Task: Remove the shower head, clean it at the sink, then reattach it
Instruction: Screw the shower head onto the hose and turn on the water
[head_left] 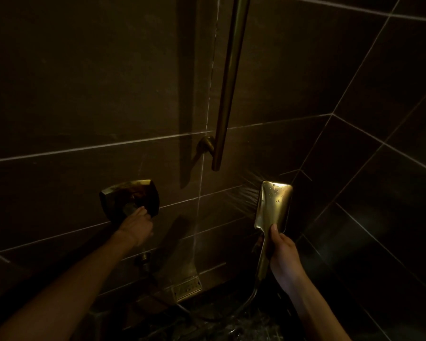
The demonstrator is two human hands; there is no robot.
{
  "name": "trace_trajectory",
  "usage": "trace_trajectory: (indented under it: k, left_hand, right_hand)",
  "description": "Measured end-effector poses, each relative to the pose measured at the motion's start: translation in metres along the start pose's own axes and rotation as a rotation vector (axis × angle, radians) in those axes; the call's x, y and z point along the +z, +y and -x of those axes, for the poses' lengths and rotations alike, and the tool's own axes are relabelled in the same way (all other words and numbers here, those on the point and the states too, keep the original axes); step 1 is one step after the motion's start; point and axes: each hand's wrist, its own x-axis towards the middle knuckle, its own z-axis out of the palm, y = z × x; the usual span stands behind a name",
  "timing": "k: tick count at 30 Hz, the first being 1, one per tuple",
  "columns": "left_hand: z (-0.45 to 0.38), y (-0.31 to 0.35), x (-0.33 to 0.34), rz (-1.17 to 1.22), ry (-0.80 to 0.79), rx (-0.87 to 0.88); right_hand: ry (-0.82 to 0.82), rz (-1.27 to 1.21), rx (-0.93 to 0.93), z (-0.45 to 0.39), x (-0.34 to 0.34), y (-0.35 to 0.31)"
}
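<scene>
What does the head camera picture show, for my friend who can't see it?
In a dark tiled shower, the right hand grips the handle of a gold shower head spraying water at the wall, while the left hand holds the handle on the gold valve plate. A gold rail runs up the wall between them.

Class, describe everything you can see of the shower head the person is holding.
The shower head is a flat, rounded rectangle with a long narrow handle, in shiny gold-coloured metal. Water drops dot its back, which faces the camera, and thin jets of water spray from its hidden face toward the tiled wall. It is held upright, below and to the right of the vertical rail. The right hand grips its handle, thumb against the neck. A hose runs down from the handle's lower end.
</scene>
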Motion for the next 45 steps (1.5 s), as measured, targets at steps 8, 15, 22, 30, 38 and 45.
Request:
trace_trajectory:
  k: [8,15,22,30,38,45]
  left_hand:
    - [0.001,0.000,0.004,0.018,0.028,0.003]
    - [0.002,-0.001,0.004,0.006,0.009,0.005]
    - [0.007,-0.001,0.005,-0.021,0.007,0.024]
    - [0.013,0.001,0.000,-0.012,0.034,0.022]
    - [0.011,-0.003,0.000,0.025,0.022,0.028]
    - [0.009,-0.007,0.002,0.094,0.009,0.013]
  right_hand:
    - [0.007,-0.006,-0.003,0.008,0.007,-0.002]
    - [0.011,0.003,-0.003,0.011,0.011,-0.005]
    - [-0.007,0.000,-0.010,0.018,0.016,-0.009]
    - [-0.024,-0.004,0.001,0.018,0.020,-0.012]
    - [-0.015,0.008,0.004,0.008,0.022,-0.010]
    - [0.027,0.042,0.015,0.001,0.024,-0.008]
